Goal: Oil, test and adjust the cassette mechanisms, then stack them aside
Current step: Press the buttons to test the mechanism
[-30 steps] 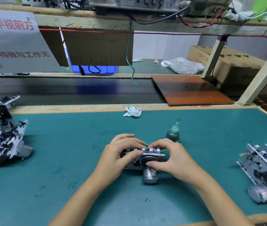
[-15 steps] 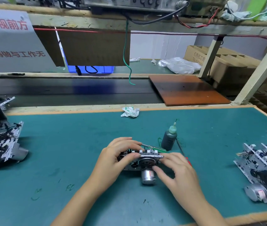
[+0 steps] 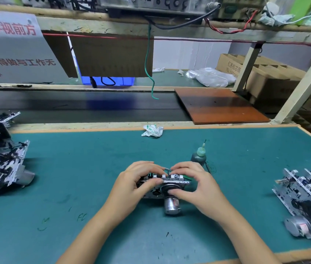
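At centre of the green mat, cassette mechanism gripped by left hand and right hand, fingers curled round its top edge, oil bottle at one o'clock, stacked mechanisms at nine, a row of mechanisms at three.

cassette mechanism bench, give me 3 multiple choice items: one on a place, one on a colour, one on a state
1. Where does the oil bottle stand?
A. just beyond the right hand
B. on the brown board
C. among the left pile

2. What colour is the bench mat?
A. red
B. teal green
C. white

3. How is the cassette mechanism in the middle held?
A. untouched
B. left hand only
C. both hands

Answers: 1 A, its nozzle rises behind the right fingers. 2 B, teal all round the hands. 3 C, fingers of both hands curl over it.
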A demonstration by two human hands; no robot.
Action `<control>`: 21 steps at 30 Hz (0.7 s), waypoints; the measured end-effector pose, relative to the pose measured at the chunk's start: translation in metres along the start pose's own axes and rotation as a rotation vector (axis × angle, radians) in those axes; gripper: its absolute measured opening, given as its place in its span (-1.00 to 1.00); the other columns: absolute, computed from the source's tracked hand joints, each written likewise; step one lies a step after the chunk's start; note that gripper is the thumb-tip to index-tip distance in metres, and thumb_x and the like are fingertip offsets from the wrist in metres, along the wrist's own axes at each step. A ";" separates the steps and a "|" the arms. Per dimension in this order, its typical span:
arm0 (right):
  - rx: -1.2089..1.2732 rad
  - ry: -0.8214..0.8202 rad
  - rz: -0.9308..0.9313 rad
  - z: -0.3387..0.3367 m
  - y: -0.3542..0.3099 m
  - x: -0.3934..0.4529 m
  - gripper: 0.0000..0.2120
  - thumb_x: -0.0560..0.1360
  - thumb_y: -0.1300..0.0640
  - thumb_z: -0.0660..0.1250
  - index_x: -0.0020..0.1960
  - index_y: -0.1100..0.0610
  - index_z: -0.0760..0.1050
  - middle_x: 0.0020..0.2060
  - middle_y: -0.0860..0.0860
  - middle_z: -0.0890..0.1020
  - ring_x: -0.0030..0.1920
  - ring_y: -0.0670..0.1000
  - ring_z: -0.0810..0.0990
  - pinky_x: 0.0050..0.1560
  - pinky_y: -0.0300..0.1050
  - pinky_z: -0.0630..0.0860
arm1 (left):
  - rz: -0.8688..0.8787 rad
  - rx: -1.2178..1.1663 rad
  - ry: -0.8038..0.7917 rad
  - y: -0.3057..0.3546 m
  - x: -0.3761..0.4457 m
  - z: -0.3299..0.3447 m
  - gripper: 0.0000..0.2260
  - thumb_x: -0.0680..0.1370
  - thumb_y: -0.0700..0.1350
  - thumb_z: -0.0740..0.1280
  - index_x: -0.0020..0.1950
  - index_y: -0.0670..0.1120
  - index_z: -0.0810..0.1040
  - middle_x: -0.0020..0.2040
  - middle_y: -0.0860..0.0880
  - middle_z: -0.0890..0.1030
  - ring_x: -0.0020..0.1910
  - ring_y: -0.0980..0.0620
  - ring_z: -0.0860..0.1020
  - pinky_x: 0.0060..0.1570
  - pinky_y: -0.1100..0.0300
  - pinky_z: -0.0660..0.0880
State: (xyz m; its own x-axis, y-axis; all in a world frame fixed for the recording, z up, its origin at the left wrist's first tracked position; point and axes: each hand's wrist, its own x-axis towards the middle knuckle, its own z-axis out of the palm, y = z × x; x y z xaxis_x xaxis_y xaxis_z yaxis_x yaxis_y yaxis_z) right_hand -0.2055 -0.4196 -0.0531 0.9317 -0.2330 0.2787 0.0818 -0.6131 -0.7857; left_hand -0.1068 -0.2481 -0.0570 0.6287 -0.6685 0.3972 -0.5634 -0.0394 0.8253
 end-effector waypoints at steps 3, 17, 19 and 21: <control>-0.021 -0.036 0.000 -0.003 0.000 0.003 -0.68 0.30 0.14 0.56 -0.09 -0.17 0.55 0.00 -0.24 0.58 0.15 -0.20 0.46 0.19 -0.40 0.27 | 0.004 -0.001 -0.034 -0.001 0.000 -0.001 -0.91 0.47 0.02 0.34 -0.07 0.19 0.61 0.01 0.33 0.61 0.22 0.29 0.44 0.15 0.45 0.32; -0.583 0.032 0.127 0.003 0.000 -0.033 -0.34 0.34 -0.44 -0.07 0.06 -0.08 0.59 -0.11 -0.26 0.50 0.06 -0.12 0.43 0.02 -0.25 0.25 | -0.015 0.014 -0.034 -0.008 0.003 -0.002 -0.82 0.45 0.12 0.32 0.04 0.24 0.56 0.04 0.31 0.59 0.25 0.29 0.44 0.14 0.42 0.36; -0.620 -0.028 0.070 0.000 0.000 -0.031 -0.39 0.37 -0.43 -0.07 0.05 -0.10 0.54 -0.08 -0.28 0.48 0.10 -0.13 0.39 0.06 -0.25 0.24 | -0.013 0.017 -0.035 -0.006 0.003 -0.002 -0.79 0.43 0.18 0.28 0.03 0.23 0.56 0.04 0.30 0.59 0.24 0.28 0.45 0.13 0.43 0.35; -0.693 -0.125 0.040 -0.001 -0.001 -0.029 -0.48 0.44 -0.42 -0.02 0.04 -0.10 0.50 -0.06 -0.27 0.50 0.14 -0.14 0.35 0.11 -0.26 0.22 | -0.011 0.022 -0.034 -0.005 0.004 -0.002 -0.78 0.43 0.19 0.27 0.03 0.21 0.55 0.04 0.29 0.59 0.22 0.28 0.46 0.12 0.44 0.36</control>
State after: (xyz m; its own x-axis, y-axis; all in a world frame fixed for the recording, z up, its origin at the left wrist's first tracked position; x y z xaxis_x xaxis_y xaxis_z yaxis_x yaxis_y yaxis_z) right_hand -0.2334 -0.4130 -0.0595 0.9663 -0.2022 0.1591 -0.1587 -0.9551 -0.2502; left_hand -0.1005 -0.2489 -0.0590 0.6165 -0.6926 0.3745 -0.5685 -0.0624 0.8203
